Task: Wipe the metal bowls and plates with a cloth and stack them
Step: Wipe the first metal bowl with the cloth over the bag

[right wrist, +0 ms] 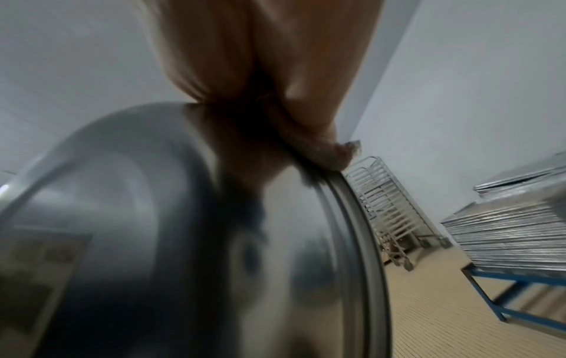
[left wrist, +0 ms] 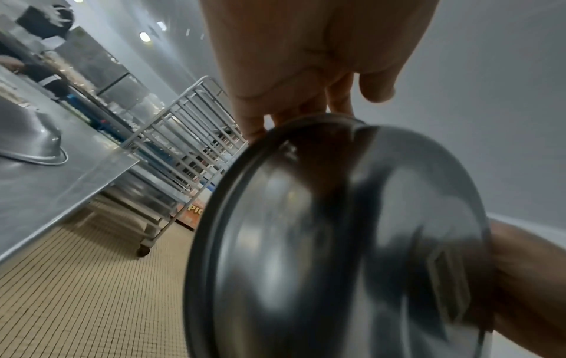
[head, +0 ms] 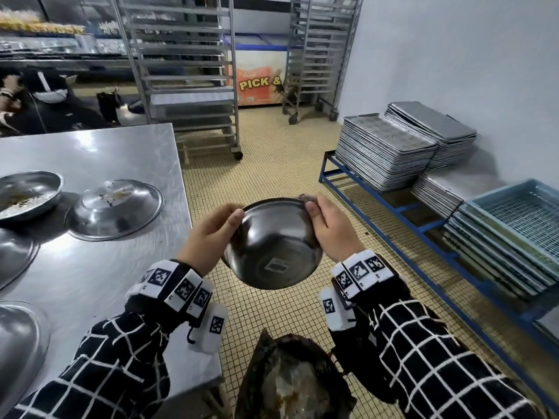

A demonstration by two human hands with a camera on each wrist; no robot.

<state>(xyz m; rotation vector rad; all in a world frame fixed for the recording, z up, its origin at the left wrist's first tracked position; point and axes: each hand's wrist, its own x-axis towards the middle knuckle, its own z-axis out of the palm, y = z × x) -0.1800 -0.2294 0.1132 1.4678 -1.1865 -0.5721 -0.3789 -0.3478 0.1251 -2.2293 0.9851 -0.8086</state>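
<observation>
Both hands hold a metal bowl (head: 272, 246) in the air beside the table corner, its base turned toward me and its mouth facing away. My left hand (head: 233, 219) grips the left rim, thumb on the outside and fingers hidden behind. My right hand (head: 314, 207) pinches the right rim with a small greyish cloth (head: 302, 196) under its fingers. The left wrist view shows the bowl (left wrist: 352, 242) below the left hand (left wrist: 306, 113). In the right wrist view the right hand (right wrist: 275, 126) presses the cloth (right wrist: 337, 155) over the bowl (right wrist: 153, 218) rim.
On the steel table (head: 90, 267) to my left lie an upturned plate (head: 115, 210) with crumbs, a bowl with food residue (head: 27, 195) and more plates (head: 12, 261) at the left edge. A dark soiled bin (head: 290, 379) is below. Tray stacks (head: 384, 152) and blue crates (head: 520, 219) stand at the right.
</observation>
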